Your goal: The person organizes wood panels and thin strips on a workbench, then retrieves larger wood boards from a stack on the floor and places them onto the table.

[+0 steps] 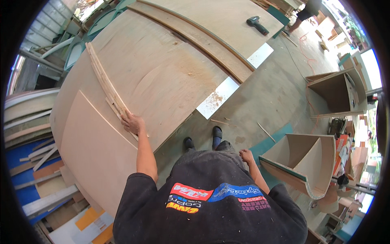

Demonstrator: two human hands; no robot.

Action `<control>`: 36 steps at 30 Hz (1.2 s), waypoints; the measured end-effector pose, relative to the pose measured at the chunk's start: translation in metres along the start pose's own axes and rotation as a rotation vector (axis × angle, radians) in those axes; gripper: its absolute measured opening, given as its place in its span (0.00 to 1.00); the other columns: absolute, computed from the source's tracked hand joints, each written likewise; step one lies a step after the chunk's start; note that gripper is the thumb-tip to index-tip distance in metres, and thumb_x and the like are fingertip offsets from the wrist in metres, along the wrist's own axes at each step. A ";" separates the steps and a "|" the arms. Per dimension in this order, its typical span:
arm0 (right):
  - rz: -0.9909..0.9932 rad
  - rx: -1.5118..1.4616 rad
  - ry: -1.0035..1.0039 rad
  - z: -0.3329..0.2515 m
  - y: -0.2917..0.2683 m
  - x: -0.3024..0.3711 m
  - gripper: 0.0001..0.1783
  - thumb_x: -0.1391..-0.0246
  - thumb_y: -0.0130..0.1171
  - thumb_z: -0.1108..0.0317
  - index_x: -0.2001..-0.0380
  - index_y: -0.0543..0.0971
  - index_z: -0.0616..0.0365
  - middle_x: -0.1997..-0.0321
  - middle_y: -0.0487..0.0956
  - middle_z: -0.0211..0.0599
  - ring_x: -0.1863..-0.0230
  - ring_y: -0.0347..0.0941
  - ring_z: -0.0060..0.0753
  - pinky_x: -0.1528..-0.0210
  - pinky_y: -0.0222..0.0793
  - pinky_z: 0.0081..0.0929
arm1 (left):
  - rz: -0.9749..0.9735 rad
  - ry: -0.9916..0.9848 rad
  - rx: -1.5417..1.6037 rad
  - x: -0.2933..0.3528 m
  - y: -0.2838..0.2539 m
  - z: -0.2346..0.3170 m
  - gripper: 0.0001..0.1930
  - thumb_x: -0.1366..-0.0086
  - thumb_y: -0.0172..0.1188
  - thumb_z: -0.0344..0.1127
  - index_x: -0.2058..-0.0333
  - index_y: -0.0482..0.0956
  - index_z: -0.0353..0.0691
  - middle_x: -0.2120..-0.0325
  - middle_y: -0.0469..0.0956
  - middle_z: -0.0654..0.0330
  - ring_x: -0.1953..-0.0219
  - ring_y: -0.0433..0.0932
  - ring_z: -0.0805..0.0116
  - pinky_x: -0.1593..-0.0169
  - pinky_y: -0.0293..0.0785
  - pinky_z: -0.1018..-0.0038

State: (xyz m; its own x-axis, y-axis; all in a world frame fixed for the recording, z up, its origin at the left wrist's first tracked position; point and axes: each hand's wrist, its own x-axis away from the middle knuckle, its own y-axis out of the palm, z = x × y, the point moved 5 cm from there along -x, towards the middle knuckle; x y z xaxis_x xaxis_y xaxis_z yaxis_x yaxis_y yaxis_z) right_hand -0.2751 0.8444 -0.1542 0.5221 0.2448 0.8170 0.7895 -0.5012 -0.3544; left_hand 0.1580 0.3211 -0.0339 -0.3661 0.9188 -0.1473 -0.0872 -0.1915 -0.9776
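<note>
My left hand (133,123) is closed around the near end of a bundle of thin wooden strips (105,83), which lies lengthwise on the large plywood-topped table (162,77). To the left of the strips, a pale curved-edged plywood sheet (89,134) rests on the same surface. My right hand (245,155) hangs beside my body with curled fingers, and nothing shows in it. Across the table runs a long wooden board with raised edges (199,40). Beyond it, a dark cordless drill (257,25) lies on its side.
Sawdust covers a white panel (217,97) at the table's edge. On my right stands a curved wooden cabinet frame (304,160) on a teal sheet, with another box (335,95) behind it. Stacked offcuts (32,118) fill the left side. A person (308,12) stands far right.
</note>
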 end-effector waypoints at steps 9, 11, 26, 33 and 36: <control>0.054 0.111 -0.143 0.079 0.028 0.016 0.21 0.45 0.61 0.60 0.57 0.82 0.68 0.65 0.84 0.39 0.64 0.78 0.31 0.60 0.73 0.31 | -0.131 0.064 0.057 -0.023 -0.014 0.005 0.28 0.28 0.44 0.43 0.30 0.55 0.55 0.28 0.48 0.53 0.27 0.45 0.52 0.30 0.51 0.52; 0.042 0.144 -0.116 0.097 0.041 0.033 0.20 0.45 0.60 0.61 0.59 0.82 0.69 0.67 0.84 0.39 0.64 0.75 0.25 0.61 0.72 0.31 | -0.158 0.111 0.083 -0.014 -0.016 -0.006 0.29 0.28 0.44 0.43 0.30 0.54 0.54 0.28 0.47 0.54 0.26 0.43 0.53 0.29 0.50 0.54; 0.008 0.037 0.051 0.175 0.116 0.015 0.28 0.55 0.66 0.51 0.57 0.82 0.64 0.58 0.83 0.57 0.53 0.81 0.50 0.52 0.74 0.40 | -0.179 0.223 -0.028 0.006 -0.008 -0.008 0.29 0.26 0.39 0.45 0.29 0.51 0.46 0.27 0.46 0.51 0.26 0.43 0.51 0.28 0.47 0.55; 0.301 0.364 -0.111 0.082 0.122 -0.025 0.21 0.46 0.60 0.52 0.62 0.84 0.61 0.69 0.84 0.41 0.64 0.80 0.37 0.56 0.74 0.36 | -0.185 0.232 -0.047 0.007 -0.008 0.000 0.29 0.27 0.44 0.42 0.30 0.53 0.46 0.28 0.48 0.51 0.27 0.48 0.50 0.29 0.48 0.54; 0.040 0.215 -0.416 -0.050 0.188 -0.020 0.26 0.39 0.53 0.47 0.59 0.82 0.62 0.62 0.83 0.43 0.62 0.80 0.39 0.54 0.74 0.36 | -0.058 0.281 0.027 -0.010 0.010 -0.029 0.30 0.28 0.46 0.42 0.30 0.53 0.46 0.28 0.47 0.51 0.26 0.46 0.51 0.28 0.46 0.52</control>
State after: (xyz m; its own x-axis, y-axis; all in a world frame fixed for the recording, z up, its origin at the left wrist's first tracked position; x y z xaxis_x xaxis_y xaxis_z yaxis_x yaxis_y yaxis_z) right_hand -0.1530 0.7043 -0.2143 0.6036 0.5631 0.5645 0.7923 -0.3446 -0.5035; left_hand 0.1878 0.3205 -0.0467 -0.0890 0.9874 -0.1310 -0.1268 -0.1417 -0.9818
